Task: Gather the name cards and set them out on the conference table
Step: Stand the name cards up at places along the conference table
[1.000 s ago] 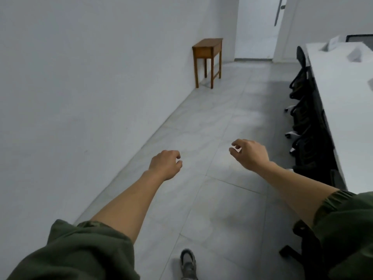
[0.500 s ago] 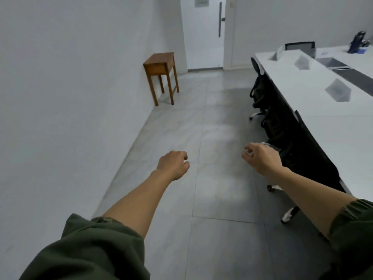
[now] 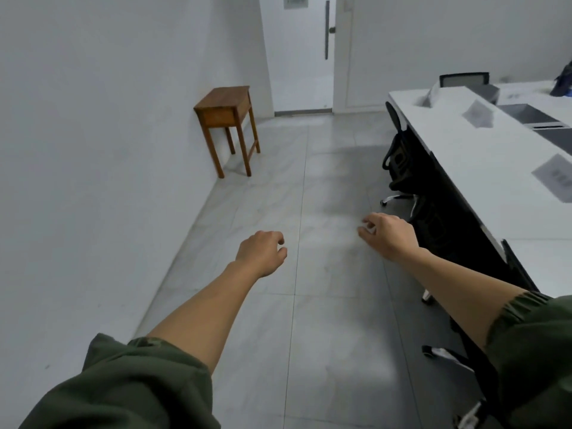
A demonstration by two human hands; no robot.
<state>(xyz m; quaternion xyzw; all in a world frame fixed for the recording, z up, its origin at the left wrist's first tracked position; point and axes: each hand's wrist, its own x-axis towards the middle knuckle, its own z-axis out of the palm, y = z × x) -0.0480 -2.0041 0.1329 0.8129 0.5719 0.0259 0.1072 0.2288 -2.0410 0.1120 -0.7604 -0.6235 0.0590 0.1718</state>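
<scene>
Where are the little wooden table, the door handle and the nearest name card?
wooden side table [image 3: 223, 98]: head view, middle of its top.
door handle [image 3: 327, 41]: head view, on the vertical bar.
nearest name card [image 3: 557, 178]: head view, its facing side.

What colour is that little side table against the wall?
The side table is a warm reddish-brown wood, seen clearly in the head view.

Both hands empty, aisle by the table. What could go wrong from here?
1. Chair bases jut out beside the table; a foot could catch one.
2. The left hand and right hand hold nothing, and no loose cards show ahead, so the search may stall.
3. The cards on the table look light; a careless reach could tip them.
</scene>
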